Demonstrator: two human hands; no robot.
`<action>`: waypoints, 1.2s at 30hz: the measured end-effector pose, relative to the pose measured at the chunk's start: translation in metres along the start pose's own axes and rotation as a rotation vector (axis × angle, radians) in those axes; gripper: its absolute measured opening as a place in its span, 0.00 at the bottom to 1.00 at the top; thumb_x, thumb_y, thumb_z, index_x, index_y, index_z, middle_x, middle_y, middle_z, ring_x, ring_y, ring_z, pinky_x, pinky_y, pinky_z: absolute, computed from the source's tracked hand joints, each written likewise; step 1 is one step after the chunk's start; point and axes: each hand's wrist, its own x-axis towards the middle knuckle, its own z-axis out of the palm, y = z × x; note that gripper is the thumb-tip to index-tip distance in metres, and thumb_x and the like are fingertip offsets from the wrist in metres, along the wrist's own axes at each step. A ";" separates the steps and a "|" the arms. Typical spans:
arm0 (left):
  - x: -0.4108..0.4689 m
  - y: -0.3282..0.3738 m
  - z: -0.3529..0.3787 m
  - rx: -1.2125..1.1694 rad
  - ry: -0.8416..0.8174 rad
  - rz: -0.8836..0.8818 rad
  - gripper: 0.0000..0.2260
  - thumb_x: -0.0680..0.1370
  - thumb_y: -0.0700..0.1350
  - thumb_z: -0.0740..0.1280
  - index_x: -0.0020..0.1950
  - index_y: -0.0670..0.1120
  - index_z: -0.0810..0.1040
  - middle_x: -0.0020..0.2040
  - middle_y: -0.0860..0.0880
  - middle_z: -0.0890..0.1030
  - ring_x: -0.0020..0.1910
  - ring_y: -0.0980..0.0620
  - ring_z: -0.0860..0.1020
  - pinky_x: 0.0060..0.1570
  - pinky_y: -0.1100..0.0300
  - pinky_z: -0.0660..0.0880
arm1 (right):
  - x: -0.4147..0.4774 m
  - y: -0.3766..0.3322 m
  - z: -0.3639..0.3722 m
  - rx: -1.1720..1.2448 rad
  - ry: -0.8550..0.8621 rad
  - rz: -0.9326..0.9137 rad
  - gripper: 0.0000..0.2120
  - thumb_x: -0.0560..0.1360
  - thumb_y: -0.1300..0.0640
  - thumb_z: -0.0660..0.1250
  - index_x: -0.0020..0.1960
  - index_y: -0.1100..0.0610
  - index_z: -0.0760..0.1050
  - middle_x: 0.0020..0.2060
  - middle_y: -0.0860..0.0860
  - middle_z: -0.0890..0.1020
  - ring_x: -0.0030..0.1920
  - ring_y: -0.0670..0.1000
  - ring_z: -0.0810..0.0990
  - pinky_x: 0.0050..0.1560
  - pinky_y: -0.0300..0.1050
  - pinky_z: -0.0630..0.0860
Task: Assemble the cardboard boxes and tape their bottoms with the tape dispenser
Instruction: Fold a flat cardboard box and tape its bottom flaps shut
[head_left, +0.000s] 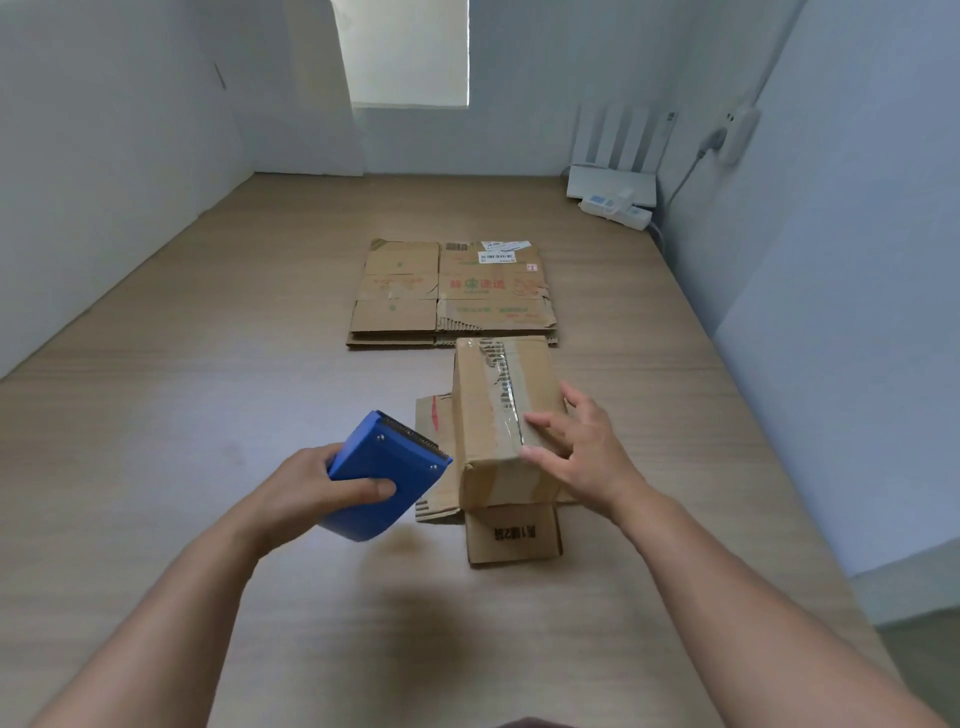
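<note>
An assembled cardboard box (493, 400) stands upside down on the wooden table (208, 415), its flaps splayed out underneath. A strip of clear tape (506, 395) runs along its top seam. My right hand (582, 447) rests on the box's near right corner, fingers spread and touching the tape end. My left hand (311, 488) grips a blue tape dispenser (384, 473), held just left of the box with its toothed edge pointing toward it. A stack of flattened cardboard boxes (452, 293) lies farther back on the table.
A white router (613, 182) with upright antennas and a white power strip (615, 208) sit at the back right corner. Grey walls close in on the left, back and right. The table's right edge drops off near my right arm.
</note>
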 end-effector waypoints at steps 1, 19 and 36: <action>-0.003 0.007 0.000 0.003 -0.028 0.028 0.26 0.55 0.61 0.73 0.50 0.52 0.82 0.44 0.52 0.84 0.41 0.54 0.81 0.42 0.62 0.74 | 0.000 -0.006 -0.005 0.019 0.034 -0.023 0.22 0.73 0.45 0.69 0.65 0.48 0.74 0.75 0.51 0.58 0.74 0.51 0.55 0.75 0.52 0.55; 0.002 0.078 0.002 0.281 -0.178 0.071 0.42 0.42 0.76 0.69 0.45 0.49 0.80 0.36 0.54 0.83 0.35 0.54 0.81 0.36 0.64 0.72 | -0.021 -0.061 -0.019 0.340 0.239 -0.145 0.05 0.78 0.58 0.65 0.43 0.56 0.74 0.38 0.48 0.78 0.39 0.46 0.75 0.40 0.39 0.74; 0.030 0.083 -0.036 0.693 -0.253 -0.283 0.51 0.33 0.78 0.68 0.47 0.47 0.81 0.39 0.51 0.85 0.41 0.50 0.84 0.51 0.53 0.77 | -0.024 0.016 -0.010 0.451 0.365 0.348 0.09 0.75 0.61 0.64 0.36 0.55 0.74 0.31 0.48 0.78 0.33 0.48 0.73 0.42 0.51 0.76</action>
